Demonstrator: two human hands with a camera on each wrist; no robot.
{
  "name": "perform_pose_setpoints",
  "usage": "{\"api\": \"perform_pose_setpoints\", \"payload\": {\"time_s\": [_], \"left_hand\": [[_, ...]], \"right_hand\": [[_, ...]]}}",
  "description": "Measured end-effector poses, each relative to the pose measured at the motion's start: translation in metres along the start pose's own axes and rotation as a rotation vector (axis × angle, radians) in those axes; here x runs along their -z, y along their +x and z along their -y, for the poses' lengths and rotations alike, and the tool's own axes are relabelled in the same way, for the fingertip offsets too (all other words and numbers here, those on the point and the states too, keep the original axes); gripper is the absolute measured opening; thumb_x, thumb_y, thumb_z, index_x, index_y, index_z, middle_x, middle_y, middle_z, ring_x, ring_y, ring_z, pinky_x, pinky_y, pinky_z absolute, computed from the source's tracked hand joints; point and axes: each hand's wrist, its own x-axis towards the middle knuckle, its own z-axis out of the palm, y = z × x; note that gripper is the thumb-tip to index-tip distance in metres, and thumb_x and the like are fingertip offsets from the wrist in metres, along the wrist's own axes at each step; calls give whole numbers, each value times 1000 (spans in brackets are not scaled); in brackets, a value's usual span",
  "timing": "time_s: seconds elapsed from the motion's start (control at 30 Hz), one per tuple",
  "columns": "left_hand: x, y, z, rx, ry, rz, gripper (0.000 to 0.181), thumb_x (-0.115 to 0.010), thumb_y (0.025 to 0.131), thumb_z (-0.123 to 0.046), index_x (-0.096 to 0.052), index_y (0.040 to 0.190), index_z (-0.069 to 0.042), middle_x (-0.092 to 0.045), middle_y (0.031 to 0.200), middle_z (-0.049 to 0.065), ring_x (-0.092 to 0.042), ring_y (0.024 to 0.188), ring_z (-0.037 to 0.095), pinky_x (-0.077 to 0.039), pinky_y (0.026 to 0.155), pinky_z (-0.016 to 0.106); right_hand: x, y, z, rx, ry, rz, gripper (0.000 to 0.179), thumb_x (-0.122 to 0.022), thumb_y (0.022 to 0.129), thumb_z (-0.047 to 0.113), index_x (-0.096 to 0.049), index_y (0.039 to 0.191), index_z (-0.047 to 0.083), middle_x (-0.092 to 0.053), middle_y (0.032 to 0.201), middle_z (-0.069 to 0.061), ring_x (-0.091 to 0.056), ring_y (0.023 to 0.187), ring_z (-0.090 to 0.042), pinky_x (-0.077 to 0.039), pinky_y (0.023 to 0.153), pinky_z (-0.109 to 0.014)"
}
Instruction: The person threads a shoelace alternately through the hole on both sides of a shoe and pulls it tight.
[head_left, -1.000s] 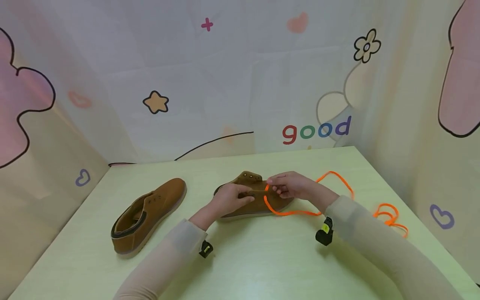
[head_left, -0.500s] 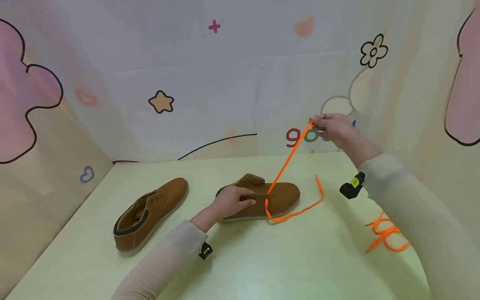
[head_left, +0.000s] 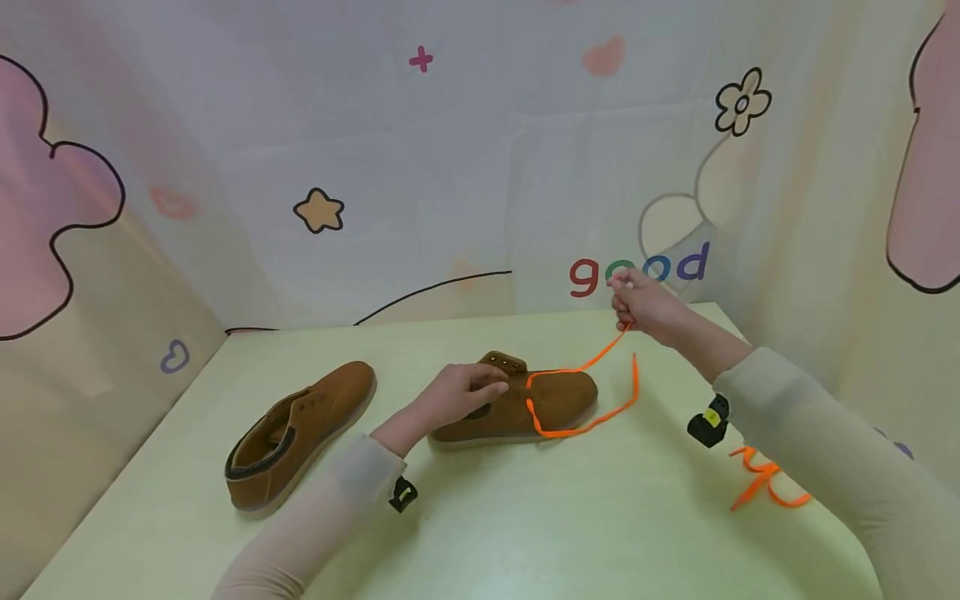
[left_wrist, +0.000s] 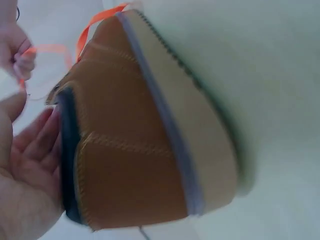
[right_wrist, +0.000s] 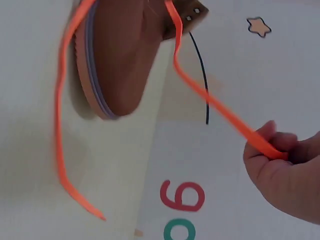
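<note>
Centrally, a brown shoe (head_left: pixel 558 398) sits with an orange lace (head_left: pixel 562 434) emerging near its toe. Right of centre, the right hand (head_left: pixel 648 308) curls its fingers round one strand; the left hand (head_left: pixel 453 393) rests at the shoe's collar, thumb and fingers parted. Threading appears barely begun: the far eyelets (head_left: pixel 506 362) look bare; a second shoe (head_left: pixel 322 417), left, and second lace (head_left: pixel 761 477), lower right, seem untouched.
</note>
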Motion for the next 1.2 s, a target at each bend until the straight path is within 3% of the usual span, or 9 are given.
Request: {"api": "perform_pose_setpoints", "payload": {"time_s": [0.1,0.2,0.3,0.43,0.63,0.8,1.0,1.13,1.2], "left_hand": [[13,6,0,30,38,-68,32,-59,105,-23,-68,130,-5,-77,109,11,-70,91,22,-55,79,32],[29,15,-1,71,124,-87,31,-61,104,-19,-68,130,-3,-75,114,14,-70,101,27,-57,87,40],[41,24,-2,102,192,-31,34,-61,103,-18,-67,131,-1,-73,123,17,-69,111,30,-56,97,43],[45,35,-3,139,238,17,36,-62,102,-20,-67,132,0,-73,125,18,-70,115,32,-55,100,43],[38,43,1,186,242,29,28,-61,102,-16,-74,123,-2,-76,121,15,-71,111,29,-56,97,42],[32,45,5,157,218,27,25,-60,103,-14,-76,117,-2,-77,117,15,-71,104,27,-57,93,39],[25,44,5,105,216,18,25,-59,104,-16,-78,115,-3,-78,114,14,-72,101,26,-57,90,39],[20,44,4,79,218,10,25,-60,103,-16,-78,115,-3,-79,112,14,-72,99,26,-58,90,39],[17,45,4,67,225,5,25,-61,103,-16,-78,115,-4,-79,112,14,-73,99,26,-58,90,39]], "right_hand": [[-25,1,-6,5,-165,102,22,-34,112,15,-40,126,-2,-58,79,1,-58,72,-9,-50,71,-23],[-52,6,-11,66,-344,151,23,-49,108,15,-56,114,-5,-73,89,-10,-68,89,-17,-52,79,-26],[-77,12,-19,133,-487,122,21,-59,102,16,-70,98,-2,-77,101,-15,-64,93,-22,-46,79,-28],[-102,19,-34,167,-585,28,23,-61,97,15,-71,81,3,-76,100,-14,-57,79,-17,-42,74,-26],[-123,25,-51,162,-578,-21,24,-61,97,14,-72,79,3,-73,81,-9,-47,65,-12,-37,65,-24],[-133,26,-54,115,-575,-77,26,-62,99,17,-70,79,3,-63,69,-3,-48,62,-13,-36,60,-22],[-140,24,-57,89,-548,-153,17,-58,102,15,-61,95,0,-65,87,-12,-56,73,-19,-40,64,-23],[-137,21,-58,51,-478,-109,25,-55,105,15,-54,122,-3,-72,107,-22,-65,83,-23,-46,68,-24],[-133,21,-58,48,-480,-50,31,-54,106,14,-55,130,-6,-74,106,-22,-65,79,-20,-46,66,-23]]}}
